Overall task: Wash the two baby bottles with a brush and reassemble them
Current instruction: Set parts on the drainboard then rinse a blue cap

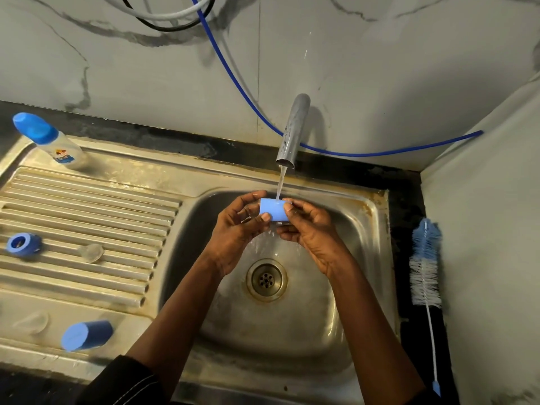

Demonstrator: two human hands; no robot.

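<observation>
Left hand (233,230) and right hand (311,233) pinch blue cap (273,209) under running tap (292,133); bottle (49,141) label unreadable.

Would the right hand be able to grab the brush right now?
Probably yes. The brush lies beside the sink with nothing between. But the right hand is pinching the blue cap, so the left hand must hold it alone first.

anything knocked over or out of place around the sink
Only mildly: a blue cap lies tipped on its side on the drainboard, with a ring loose nearby. The rest looks like normal mid-wash scatter.
</observation>
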